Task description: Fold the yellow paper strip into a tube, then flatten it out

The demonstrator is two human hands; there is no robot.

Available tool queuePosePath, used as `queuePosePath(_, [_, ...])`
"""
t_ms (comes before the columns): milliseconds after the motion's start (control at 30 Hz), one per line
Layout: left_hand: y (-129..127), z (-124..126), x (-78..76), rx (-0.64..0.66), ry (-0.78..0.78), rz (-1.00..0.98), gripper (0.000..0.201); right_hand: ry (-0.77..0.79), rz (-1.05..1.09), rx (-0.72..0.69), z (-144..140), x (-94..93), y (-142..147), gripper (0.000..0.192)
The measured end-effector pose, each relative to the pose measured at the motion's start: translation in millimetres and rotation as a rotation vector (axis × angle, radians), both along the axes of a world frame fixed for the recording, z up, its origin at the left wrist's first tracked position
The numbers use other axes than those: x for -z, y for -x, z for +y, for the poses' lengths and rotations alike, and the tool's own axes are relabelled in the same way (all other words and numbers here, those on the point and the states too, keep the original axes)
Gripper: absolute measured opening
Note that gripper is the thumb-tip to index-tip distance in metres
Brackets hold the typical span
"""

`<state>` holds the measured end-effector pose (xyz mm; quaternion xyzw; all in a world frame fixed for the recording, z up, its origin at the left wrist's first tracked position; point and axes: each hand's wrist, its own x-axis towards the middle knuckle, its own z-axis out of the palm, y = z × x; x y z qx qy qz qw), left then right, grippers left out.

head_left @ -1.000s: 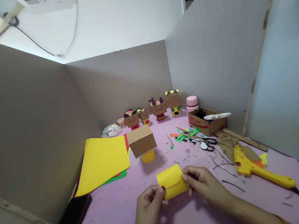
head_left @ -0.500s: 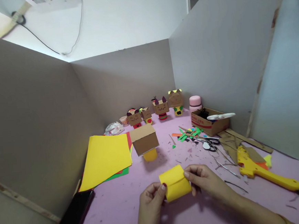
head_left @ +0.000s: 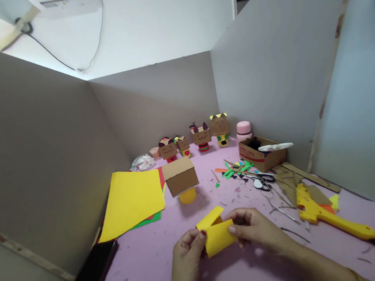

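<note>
1. Two hands work low in the middle of the frame; I see my left hand (head_left: 187, 248) pinching the left edge of a folded yellow paper (head_left: 218, 236), thumb against fingers.
2. That paper sits between both hands, just above the pink table (head_left: 145, 265), its upper flap lifted open.
3. I see my right hand (head_left: 257, 226) pinching the paper's right edge with thumb and fingertips.
4. Far right lies a yellow glue gun (head_left: 323, 217); mid-left, a stack of colored sheets (head_left: 130, 201) beside a cardboard box (head_left: 180, 176).
</note>
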<state>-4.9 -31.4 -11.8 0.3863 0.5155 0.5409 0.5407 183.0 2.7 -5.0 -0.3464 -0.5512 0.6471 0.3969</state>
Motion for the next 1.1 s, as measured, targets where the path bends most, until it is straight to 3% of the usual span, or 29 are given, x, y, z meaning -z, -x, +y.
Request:
queuePosePath(200, [0, -4, -11.5, -0.037, -0.057, -0.05, 0.038, -0.117, -0.076, -0.096, -3, 2.9, 2, 0.027])
queuePosePath(433, [-2, -14, -29.5, -0.079, -0.178, 0.073, 0.034, -0.26, -0.073, 0.026, -2, 1.8, 4, 0.027])
queuePosePath(533, [-5, -29, -45.6, -0.056, -0.247, 0.159, 0.025, -0.311, -0.07, 0.065, -12, -13.5, 1, 0.03])
queuePosePath(633, [-11, -50, -68.9, -0.046, -0.335, 0.237, 0.018, -0.382, -0.08, 0.086, -33, -42.5, -8, 0.025])
queuePosePath(733, [-18, -69, -95.0, -0.148, -0.347, 0.073, 0.021, -0.451, -0.134, 0.09, -62, -73.2, -21, 0.02])
queuePosePath(833, [-24, -80, -107.9, -0.175, -0.303, -0.104, 0.024, -0.285, -0.109, -0.02, -88, -82.3, -32, 0.02])
queuePosePath(933, [-27, -78, -92.1, -0.105, -0.199, -0.088, 0.024, -0.014, -0.046, -0.07, -102, -57.9, -35, 0.027])
queuePosePath(1100, [-28, -61, -25.6, 0.043, 0.01, 0.028, 0.023, 0.163, -0.173, 0.0, -102, 5.1, -35, 0.026])
